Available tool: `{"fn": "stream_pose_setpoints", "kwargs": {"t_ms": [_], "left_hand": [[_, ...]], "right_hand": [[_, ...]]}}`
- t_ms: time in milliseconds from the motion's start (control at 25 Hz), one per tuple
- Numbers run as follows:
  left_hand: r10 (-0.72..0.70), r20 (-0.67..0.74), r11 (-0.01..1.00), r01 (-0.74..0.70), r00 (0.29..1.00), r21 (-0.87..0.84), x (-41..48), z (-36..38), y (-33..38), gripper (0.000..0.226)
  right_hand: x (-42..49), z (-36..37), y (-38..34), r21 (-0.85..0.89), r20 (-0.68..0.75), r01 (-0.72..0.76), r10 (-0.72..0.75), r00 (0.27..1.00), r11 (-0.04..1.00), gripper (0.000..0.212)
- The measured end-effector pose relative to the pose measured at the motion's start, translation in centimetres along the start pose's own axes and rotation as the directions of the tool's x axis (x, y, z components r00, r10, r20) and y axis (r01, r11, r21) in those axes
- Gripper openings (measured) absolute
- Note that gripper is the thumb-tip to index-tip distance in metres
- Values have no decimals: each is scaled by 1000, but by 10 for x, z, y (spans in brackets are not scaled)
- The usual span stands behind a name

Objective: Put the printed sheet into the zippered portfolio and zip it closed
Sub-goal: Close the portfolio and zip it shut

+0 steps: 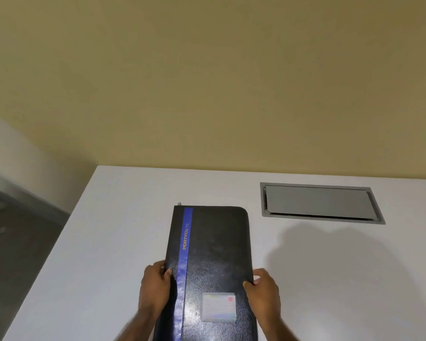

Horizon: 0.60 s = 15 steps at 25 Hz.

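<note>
A black zippered portfolio with a blue stripe and gold lettering lies closed on the white table, its long side running away from me. A small card window sits on its cover near me. A metal zipper pull shows at its far left corner. My left hand grips the portfolio's left edge, thumb on the cover. On the right edge, my right hand holds it the same way. No printed sheet is in view.
A grey recessed cable hatch is set into the table at the back right. The table's left edge drops to a dark floor. A yellow wall stands right behind the table.
</note>
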<state>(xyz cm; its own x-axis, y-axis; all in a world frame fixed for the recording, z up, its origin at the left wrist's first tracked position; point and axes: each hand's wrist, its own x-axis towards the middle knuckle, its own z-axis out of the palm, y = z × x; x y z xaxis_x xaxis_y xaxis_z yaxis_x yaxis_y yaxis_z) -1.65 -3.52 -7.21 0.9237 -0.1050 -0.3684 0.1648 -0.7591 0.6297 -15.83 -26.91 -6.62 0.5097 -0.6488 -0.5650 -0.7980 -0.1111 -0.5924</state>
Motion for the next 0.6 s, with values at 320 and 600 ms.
{"fn": "stream_pose_setpoints", "kwargs": {"t_ms": [320,600], "left_hand": [[-104,-16,991,102,994,-89,-6,-9,14,18],[-145,19,980,146,989,-133,7,-16,26,21]], "right_hand": [[3,-3,-6,34,47,-55,54,997,998,33],[3,-2,-21,185,27,-22,18,999,982,40]]}}
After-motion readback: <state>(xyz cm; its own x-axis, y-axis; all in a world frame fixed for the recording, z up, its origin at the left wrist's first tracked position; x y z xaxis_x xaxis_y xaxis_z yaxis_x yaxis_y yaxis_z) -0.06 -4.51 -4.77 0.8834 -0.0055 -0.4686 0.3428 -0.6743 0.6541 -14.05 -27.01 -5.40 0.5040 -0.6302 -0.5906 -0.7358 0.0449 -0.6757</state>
